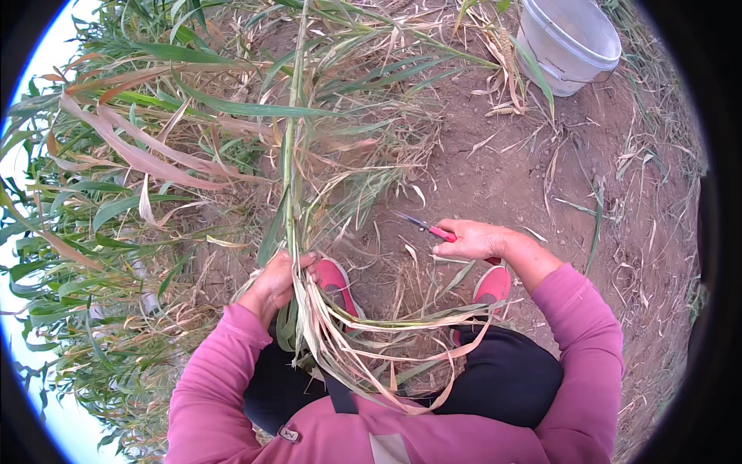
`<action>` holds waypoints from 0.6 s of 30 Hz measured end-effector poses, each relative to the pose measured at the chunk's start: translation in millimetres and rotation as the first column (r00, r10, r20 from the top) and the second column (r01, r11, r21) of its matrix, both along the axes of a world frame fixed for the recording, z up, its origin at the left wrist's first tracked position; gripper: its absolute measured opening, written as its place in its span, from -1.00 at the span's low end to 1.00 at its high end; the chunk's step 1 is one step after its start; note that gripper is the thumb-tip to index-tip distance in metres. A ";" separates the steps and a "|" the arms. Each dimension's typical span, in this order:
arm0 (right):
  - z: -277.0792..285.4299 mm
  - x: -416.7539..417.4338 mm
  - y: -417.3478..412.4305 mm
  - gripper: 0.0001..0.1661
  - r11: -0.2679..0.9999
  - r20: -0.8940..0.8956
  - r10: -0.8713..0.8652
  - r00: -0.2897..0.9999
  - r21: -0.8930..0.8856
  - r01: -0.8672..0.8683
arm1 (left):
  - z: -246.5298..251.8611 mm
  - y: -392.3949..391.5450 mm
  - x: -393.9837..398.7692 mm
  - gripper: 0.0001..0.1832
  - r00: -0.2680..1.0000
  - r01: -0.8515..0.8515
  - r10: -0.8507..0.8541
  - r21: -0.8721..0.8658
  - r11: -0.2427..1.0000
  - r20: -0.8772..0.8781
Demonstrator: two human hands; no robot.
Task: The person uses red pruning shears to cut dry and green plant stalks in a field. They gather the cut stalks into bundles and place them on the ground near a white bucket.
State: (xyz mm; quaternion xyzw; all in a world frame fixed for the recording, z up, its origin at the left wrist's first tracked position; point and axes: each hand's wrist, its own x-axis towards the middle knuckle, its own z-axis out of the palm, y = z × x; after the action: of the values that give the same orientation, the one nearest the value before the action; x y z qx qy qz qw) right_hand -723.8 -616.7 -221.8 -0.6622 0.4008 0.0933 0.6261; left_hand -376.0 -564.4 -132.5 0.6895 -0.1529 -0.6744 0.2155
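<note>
My left hand [278, 281] grips a bundle of long green and drying stalks [293, 151], likely maize. Past that fist, a fan of pale, dry leaf strips [371, 348] curves over my lap towards the right knee. In my right hand [472, 239] are red-handled scissors [439, 231], their dark blades pointing left towards the stalks but apart from them. The fingers hide most of the handles, so I cannot tell whether the blades are spread.
A white plastic bucket [571, 55] stands on bare soil [498, 168] at the upper right. Standing leafy plants [87, 243] line the left. My pink shoes [336, 284] are planted below my hands. Dry leaf litter [504, 93] lies near the bucket.
</note>
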 end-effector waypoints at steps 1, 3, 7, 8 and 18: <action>-3.3 8.9 -12.9 -0.19 0.996 0.020 0.055 0.998 -0.065 -0.054 | -3.4 2.0 3.8 -0.83 0.999 -0.018 0.018 -0.012 1.000 -0.043; 0.7 35.1 -36.6 -0.19 0.981 -0.071 0.194 0.978 0.004 -0.195 | -14.6 8.9 14.9 -0.82 0.990 -0.058 0.053 -0.034 0.998 -0.130; -58.7 89.5 -50.8 -0.29 0.955 -0.176 0.289 0.941 -0.018 -0.297 | -19.4 4.6 0.5 -0.83 0.977 -0.092 0.079 -0.055 0.994 -0.200; -78.5 105.2 -53.8 -0.34 0.982 -0.108 0.169 0.980 0.107 -0.158 | -16.3 3.5 -3.5 -0.84 0.984 -0.071 0.061 -0.053 0.996 -0.166; -121.5 190.4 -72.6 -0.44 0.966 -0.164 -0.075 0.984 0.233 0.113 | -21.7 9.3 18.5 -0.88 0.971 -0.041 0.033 -0.032 0.999 -0.236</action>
State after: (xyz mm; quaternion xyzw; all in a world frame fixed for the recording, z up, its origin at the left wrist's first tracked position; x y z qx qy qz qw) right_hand -533.5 -689.3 -343.3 -0.5523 0.4646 0.1621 0.6730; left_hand -357.5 -555.0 -154.1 0.6036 -0.1257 -0.7442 0.2572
